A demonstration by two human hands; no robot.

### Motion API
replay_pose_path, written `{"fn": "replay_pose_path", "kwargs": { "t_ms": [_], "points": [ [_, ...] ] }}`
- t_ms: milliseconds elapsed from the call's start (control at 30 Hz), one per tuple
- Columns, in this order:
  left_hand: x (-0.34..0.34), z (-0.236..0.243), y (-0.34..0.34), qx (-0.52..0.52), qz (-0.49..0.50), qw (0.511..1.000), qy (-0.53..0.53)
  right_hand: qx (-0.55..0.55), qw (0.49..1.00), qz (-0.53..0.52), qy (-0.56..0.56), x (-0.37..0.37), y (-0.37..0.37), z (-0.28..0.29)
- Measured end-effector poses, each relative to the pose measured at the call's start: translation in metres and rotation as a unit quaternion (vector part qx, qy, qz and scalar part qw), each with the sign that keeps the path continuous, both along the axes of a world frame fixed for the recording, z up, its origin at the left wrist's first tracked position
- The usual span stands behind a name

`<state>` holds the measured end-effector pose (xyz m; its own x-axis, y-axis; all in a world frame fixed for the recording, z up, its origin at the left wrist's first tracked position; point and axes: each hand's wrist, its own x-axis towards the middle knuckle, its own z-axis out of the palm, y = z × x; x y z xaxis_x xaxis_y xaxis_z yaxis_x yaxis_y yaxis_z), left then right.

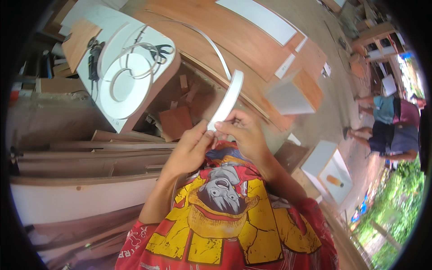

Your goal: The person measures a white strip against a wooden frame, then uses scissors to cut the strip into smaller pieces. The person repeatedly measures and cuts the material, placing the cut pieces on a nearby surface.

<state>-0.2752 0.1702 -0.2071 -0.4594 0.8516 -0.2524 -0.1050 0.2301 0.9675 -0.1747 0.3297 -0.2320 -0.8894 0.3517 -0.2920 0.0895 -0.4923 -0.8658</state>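
A curved white strip (229, 96) stands up from my two hands in the middle of the view, its lower end pinched between them. My left hand (193, 146) grips it from the left with thumb and fingers, and my right hand (238, 132) holds the same end from the right, close beside the left. A thin white band (211, 45) arcs from behind the strip toward the white board (121, 112) at upper left. On that board are coils of banding (113, 81), black-handled scissors (163, 54) and a black corded tool (94, 60).
Wooden panels (189, 22) with white pieces lie ahead. White-faced boxes (292, 92) (326, 171) sit at the right. Stacked boards (81, 162) are at my left, and wood offcuts (175, 123) lie below the white board. Two people (391, 135) stand at far right near greenery.
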Motion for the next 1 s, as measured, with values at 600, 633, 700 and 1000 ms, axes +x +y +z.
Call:
{"fn": "replay_pose_path", "kwargs": {
  "t_ms": [600, 633, 700, 1000],
  "points": [
    [-0.008, -0.023, -0.06, -0.121, 0.163, 0.972, 0.12, 0.468, 0.879, 0.084, 0.013, -0.137, 0.059, 0.017],
    [-0.007, -0.027, -0.065, -0.117, 0.161, 0.974, 0.108, 0.497, 0.862, 0.097, 0.011, -0.173, 0.064, 0.006],
    [-0.008, -0.033, -0.073, -0.112, 0.161, 0.978, 0.073, 0.552, 0.822, 0.135, 0.044, -0.248, 0.063, -0.027],
    [-0.044, -0.032, -0.118, -0.11, 0.153, 0.981, 0.048, 0.753, 0.598, 0.252, -0.106, -0.434, 0.029, -0.153]
  ]
}}
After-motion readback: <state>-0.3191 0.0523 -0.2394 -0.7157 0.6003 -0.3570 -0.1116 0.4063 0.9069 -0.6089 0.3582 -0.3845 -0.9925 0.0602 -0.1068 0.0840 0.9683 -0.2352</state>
